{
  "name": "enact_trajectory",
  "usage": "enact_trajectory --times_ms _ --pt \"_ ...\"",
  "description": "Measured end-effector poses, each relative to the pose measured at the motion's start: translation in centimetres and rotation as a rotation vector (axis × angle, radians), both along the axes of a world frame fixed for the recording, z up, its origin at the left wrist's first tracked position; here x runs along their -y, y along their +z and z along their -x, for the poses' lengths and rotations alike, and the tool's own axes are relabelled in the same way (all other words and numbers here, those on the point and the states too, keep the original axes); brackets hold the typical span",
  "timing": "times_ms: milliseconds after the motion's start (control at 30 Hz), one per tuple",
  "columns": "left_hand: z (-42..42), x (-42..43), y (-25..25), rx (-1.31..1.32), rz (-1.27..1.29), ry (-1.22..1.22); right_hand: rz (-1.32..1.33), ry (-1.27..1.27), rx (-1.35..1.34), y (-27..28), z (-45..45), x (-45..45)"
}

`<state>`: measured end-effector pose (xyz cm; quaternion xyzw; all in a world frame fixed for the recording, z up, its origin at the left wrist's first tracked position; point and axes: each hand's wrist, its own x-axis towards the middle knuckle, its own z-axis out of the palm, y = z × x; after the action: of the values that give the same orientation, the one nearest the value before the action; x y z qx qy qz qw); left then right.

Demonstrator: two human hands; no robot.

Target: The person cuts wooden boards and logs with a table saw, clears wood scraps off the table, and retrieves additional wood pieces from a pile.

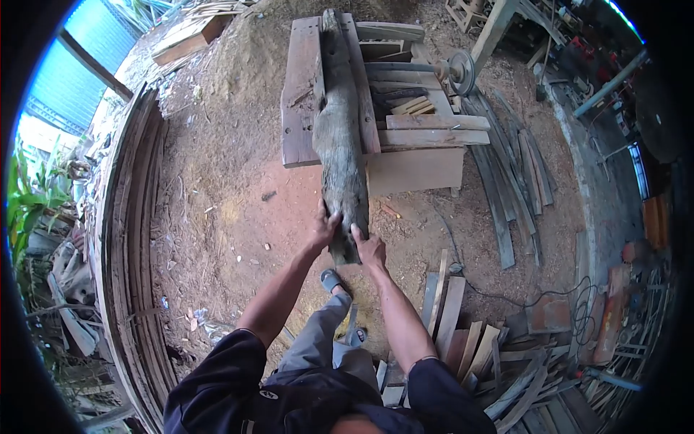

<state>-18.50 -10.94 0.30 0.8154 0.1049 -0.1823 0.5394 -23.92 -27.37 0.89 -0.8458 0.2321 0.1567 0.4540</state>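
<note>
A long, weathered grey log [340, 145] lies lengthwise on a wooden saw bench [301, 94], its near end sticking out past the bench toward me. My left hand [325, 226] grips the log's left side close to that near end. On the opposite side, my right hand [369, 246] is closed round the edge, thumb on top. The fingers under the log are hidden. A shaft with a round pulley wheel [461, 72] is fitted to the right part of the bench. Small wood strips [413, 106] rest on the bench's frame.
Long planks [130, 239] are stacked along the left. Thin boards [499, 188] lie on the ground right of the bench, with offcuts [470, 343] piled nearer me. A black cable [499, 295] crosses the dirt floor at right. A wooden post [493, 32] stands behind the pulley.
</note>
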Motion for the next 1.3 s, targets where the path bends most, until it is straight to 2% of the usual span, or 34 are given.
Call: enact_trajectory --times_ms 33,67,133,167,200,267,600,667,767,1300 --pt "0.4 0.4 0.6 0.094 -0.251 -0.043 0.031 -0.001 -0.003 -0.6 -1.2 -0.2" --pt "1.9 0.7 1.3 0.214 -0.176 -0.062 0.059 -0.005 0.001 -1.0 -2.5 -0.5" --pt "4.8 -0.9 -1.6 0.487 -0.591 -0.383 0.012 -0.002 -0.013 -0.3 -4.0 0.0" --pt "5.0 -0.9 -1.2 0.491 -0.461 -0.381 0.016 -0.014 0.011 0.3 -4.2 0.0" --pt "5.0 -1.0 -0.6 0.487 -0.458 -0.379 0.025 -0.025 0.031 0.8 -4.1 0.0" --pt "4.0 -1.1 0.6 0.464 -0.574 -0.481 0.051 0.002 -0.004 0.4 -4.7 -0.1" --pt "1.4 -1.7 0.5 0.428 -0.587 -0.565 0.017 -0.002 -0.071 0.2 -6.5 0.0" --pt "1.0 -2.5 1.0 0.509 -0.622 -0.694 0.053 -0.015 -0.065 0.9 -6.9 -0.2" --pt "0.5 -2.3 1.0 0.492 -0.700 -0.710 0.052 -0.035 -0.016 0.7 -7.3 -0.4" --pt "-2.6 -2.1 2.1 0.486 -0.754 -0.739 0.060 -0.038 -0.022 0.1 -10.2 -0.4"
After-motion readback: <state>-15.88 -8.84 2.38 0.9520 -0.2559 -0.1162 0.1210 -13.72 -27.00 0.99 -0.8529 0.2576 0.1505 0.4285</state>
